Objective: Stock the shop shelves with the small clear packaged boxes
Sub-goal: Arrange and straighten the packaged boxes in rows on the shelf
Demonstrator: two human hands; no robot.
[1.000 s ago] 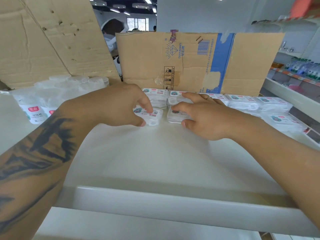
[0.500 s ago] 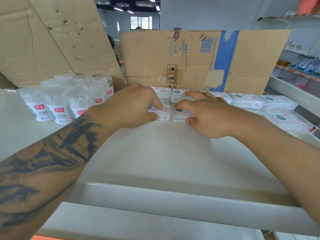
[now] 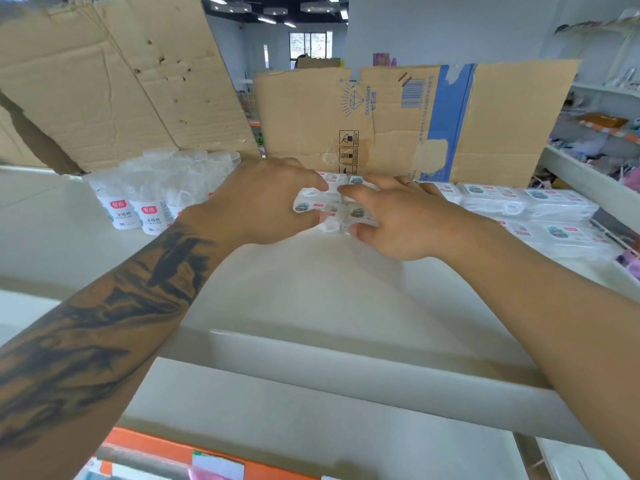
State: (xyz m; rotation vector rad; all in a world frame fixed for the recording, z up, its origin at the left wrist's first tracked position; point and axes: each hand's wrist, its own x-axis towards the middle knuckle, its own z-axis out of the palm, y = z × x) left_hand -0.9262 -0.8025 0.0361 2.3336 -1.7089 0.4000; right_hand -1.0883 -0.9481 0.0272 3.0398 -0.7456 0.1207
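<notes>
Clear plastic, with a small teal-and-red printed label on each lid: the two small boxes in play sit side by side on the white shelf, toward its back, just in front of a brown cardboard sheet with a blue stripe standing upright behind them. More boxes of the same kind lie in rows to the right, some stacked two high. The left hand reaches in palm down, its forearm tattooed, with fingers curled over the top of the left box and thumb at its near edge, holding it. The right hand mirrors it, index finger laid across the top of the right box and thumb pressed against its near side, so the box is pinched; a ring shows on one finger. The two hands nearly touch above the boxes. To the left stands a cluster of clear round tubs with red-and-white labels, with a second, creased cardboard sheet leaning behind them.
</notes>
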